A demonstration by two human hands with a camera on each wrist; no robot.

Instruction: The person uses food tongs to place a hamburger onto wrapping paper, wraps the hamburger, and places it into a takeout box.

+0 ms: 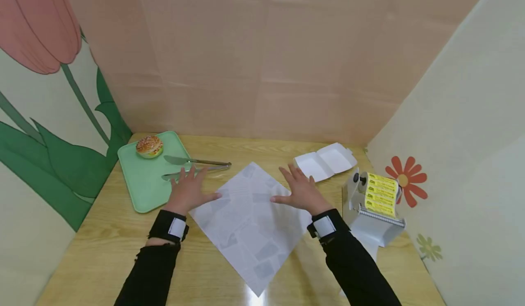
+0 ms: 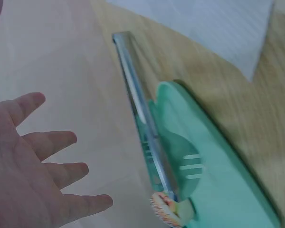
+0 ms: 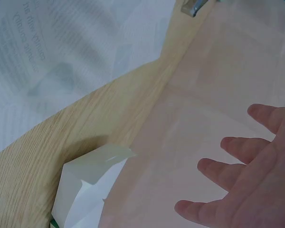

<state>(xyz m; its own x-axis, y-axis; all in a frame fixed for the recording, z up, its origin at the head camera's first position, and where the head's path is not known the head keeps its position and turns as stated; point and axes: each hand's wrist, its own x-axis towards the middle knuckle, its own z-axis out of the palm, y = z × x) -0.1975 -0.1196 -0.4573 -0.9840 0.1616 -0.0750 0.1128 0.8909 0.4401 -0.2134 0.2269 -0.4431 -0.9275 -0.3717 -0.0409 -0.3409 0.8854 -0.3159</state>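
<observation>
A sheet of printed white paper [image 1: 250, 224] lies on the table, turned so one corner points toward me. My left hand [image 1: 189, 193] is above its left corner, fingers spread, holding nothing. On the other side my right hand [image 1: 302, 192] hovers near the right corner, its fingers also spread and bare. Beyond the left hand, a pair of metal tongs [image 2: 145, 111] lies partly on a green tray [image 1: 143, 192]. A sesame-topped burger [image 1: 149, 146] sits on that tray. Past the right hand stands an open white takeaway box [image 1: 326, 161].
At the right edge stands a metal dispenser [image 1: 373, 231] with a roll of yellow labels [image 1: 380, 194]. A tan sheet [image 1: 262, 69] covers the back wall, and the wooden table [image 1: 106, 251] meets walls at left and right.
</observation>
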